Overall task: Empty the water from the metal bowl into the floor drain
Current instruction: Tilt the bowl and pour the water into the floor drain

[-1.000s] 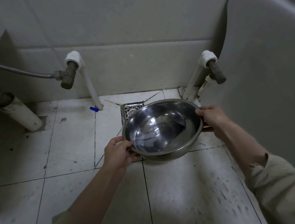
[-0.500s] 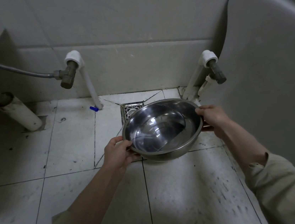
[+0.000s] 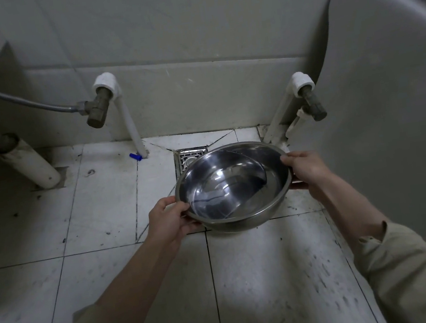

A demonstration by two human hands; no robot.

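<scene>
Both hands hold the metal bowl (image 3: pixel 232 183) by its rim: the left hand (image 3: pixel 169 217) grips the near-left edge, thumb over the lip and fingers curled beneath, and the right hand (image 3: pixel 305 167) grips the right edge the same way, fingertips hooked over the lip. Off the floor between them, the bowl hangs over the near-right part of the floor drain (image 3: pixel 190 157), so that only the far-left corner of the square grate shows past the far rim. A shallow pool of water (image 3: pixel 212 207) lies inside, gathered toward the near-left side. Left of the drain a white pipe (image 3: pixel 131 128) rises from the tiles with a blue cap (image 3: pixel 135 156) at its foot and a dull metal valve (image 3: pixel 97 112) at its top, fed by a grey hose (image 3: pixel 30 103). Right of the drain a second white pipe (image 3: pixel 280 115) leans up to another valve (image 3: pixel 313 106), just beyond the bowl's right rim. Behind the drain the wall (image 3: pixel 198 90) closes the space. Far left of the drain a thick white pipe (image 3: pixel 31 166) slants into the floor. Right of the drain a big curved grey fixture (image 3: pixel 388 113) stands close beside the right forearm. Near and left of the drain, open white floor tiles (image 3: pixel 104 201) spread out, marked with dark specks.
</scene>
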